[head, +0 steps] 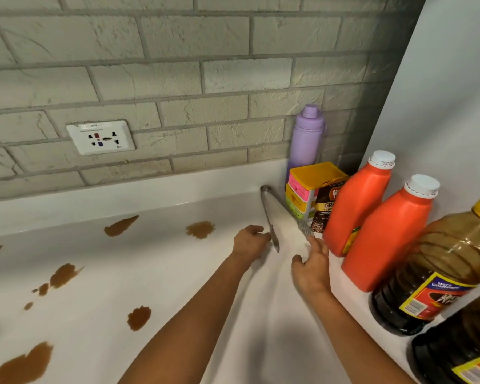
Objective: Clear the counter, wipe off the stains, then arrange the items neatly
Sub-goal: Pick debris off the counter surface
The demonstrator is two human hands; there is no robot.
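Observation:
Metal tongs point(269, 214) lie spread open on the white counter point(178, 273), hinge toward the wall. My left hand point(248, 242) is at the end of the tongs' left arm, its curled fingers and thumb closing on it. My right hand point(312, 266) has loose, nearly straight fingers that touch the ridged tip of the right arm. Several brown stains mark the counter, among them a stain point(200, 229) near the left hand, a stain point(139, 317) in the middle and a big stain point(25, 364) at the front left.
Along the right wall stand a purple bottle point(306, 139), a yellow-and-pink drawer box point(305, 181), a brown pouch point(326, 206), two orange bottles point(358, 206) point(391, 236) and two dark-liquid bottles point(432, 273) point(460, 347). A wall socket point(100, 137) sits on the brick backsplash.

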